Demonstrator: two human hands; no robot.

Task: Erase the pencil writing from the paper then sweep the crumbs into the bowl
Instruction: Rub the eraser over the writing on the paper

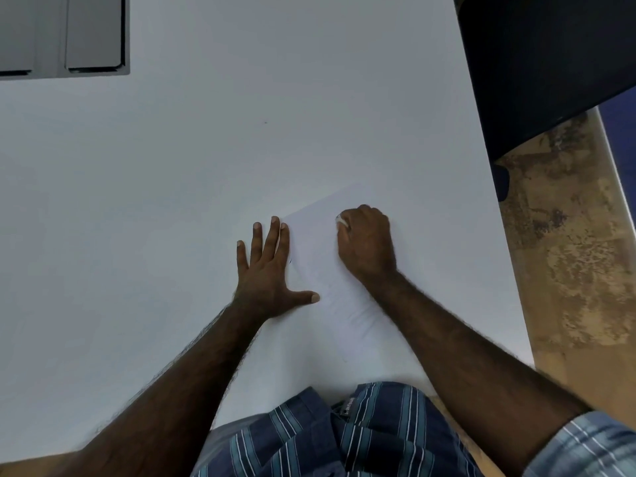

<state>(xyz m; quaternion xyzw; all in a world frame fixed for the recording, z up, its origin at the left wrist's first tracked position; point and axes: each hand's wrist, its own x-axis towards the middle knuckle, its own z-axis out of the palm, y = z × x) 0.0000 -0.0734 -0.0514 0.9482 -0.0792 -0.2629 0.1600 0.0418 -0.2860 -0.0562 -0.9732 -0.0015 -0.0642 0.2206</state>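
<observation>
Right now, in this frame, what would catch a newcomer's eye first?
Two bare forearms reach up from the bottom edge onto a white table. The left hand lies flat, fingers spread, on the left edge of a sheet of paper right of centre. The right hand is curled round a small white eraser, pressed to the sheet's upper part.

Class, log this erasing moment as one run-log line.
stage: erasing | left hand: flat, pressing paper edge | right hand: grips eraser on paper | bowl: not in view

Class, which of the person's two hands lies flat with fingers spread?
The left hand, flat at the white paper's edge; the right hand is curled round a small white eraser.
</observation>
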